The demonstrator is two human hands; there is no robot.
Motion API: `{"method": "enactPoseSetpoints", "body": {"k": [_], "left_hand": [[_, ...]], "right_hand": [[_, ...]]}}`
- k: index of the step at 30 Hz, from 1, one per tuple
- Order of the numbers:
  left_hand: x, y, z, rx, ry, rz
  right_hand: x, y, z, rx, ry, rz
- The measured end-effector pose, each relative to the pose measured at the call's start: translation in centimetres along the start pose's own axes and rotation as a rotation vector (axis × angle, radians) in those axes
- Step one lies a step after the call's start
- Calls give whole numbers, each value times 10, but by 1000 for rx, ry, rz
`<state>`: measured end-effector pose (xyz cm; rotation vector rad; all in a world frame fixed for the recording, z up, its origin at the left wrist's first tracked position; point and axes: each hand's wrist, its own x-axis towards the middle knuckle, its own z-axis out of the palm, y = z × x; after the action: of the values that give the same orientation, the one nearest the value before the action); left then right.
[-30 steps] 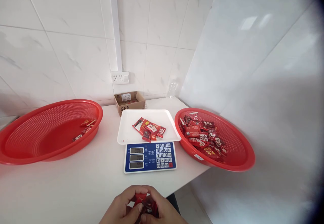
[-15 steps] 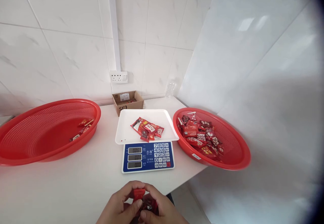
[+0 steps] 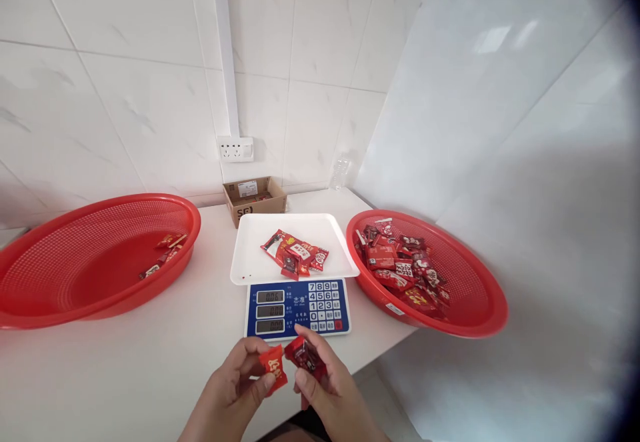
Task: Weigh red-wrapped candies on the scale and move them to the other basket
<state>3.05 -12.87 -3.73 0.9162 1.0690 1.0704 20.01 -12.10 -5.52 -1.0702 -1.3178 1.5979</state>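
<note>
My left hand point(image 3: 235, 383) pinches a small orange-red candy packet point(image 3: 273, 366) over the near table edge. Beside it, my right hand point(image 3: 325, 389) grips a darker red candy packet point(image 3: 306, 355); the two packets almost touch. Just beyond them stands a blue-faced electronic scale point(image 3: 297, 309) with a white tray point(image 3: 250, 255) that carries a small pile of red candy packets point(image 3: 296, 254). To the right, a red mesh basket point(image 3: 470, 295) holds several red packets point(image 3: 400, 262). On the left, a larger red mesh basket point(image 3: 75, 262) contains a few packets point(image 3: 165, 252).
A small open cardboard box point(image 3: 254, 199) sits behind the scale by the tiled wall, under a white socket point(image 3: 235, 149). A clear plastic bottle point(image 3: 340, 174) stands in the corner. The white table ends just right of the scale, and the right basket overhangs it.
My hands have risen and moved forward toward the scale. The packets, bunched between both hands before, are now apart, one in each hand.
</note>
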Motion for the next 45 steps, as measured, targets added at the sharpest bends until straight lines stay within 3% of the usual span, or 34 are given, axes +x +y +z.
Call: {"method": "enactPoseSetpoints", "body": {"k": [5, 10, 17, 23, 27, 33, 37, 40, 42, 45], "left_hand": [[10, -1, -3, 197, -31, 173], [27, -7, 3, 342, -51, 311], [54, -14, 29, 438, -83, 248], [70, -4, 53, 477, -115, 217], [69, 3, 55, 562, -91, 237], [57, 1, 42, 600, -16, 326], [47, 9, 36, 626, -38, 338], [43, 24, 25, 724, -66, 345], [45, 38, 9, 879, -23, 414], [57, 65, -24, 1188, 182, 542]], "right_hand": [[16, 0, -1, 59, -219, -64], [36, 4, -10, 68, -230, -57], [50, -2, -49, 151, -283, -69], [62, 4, -77, 232, -258, -16], [70, 4, -80, 248, -275, 43], [72, 1, -64, 189, -321, 61], [60, -7, -52, 48, -200, 7], [47, -20, -56, -151, -7, -58], [39, -32, -71, -297, 174, -107], [26, -48, -107, -518, 492, -216]]}}
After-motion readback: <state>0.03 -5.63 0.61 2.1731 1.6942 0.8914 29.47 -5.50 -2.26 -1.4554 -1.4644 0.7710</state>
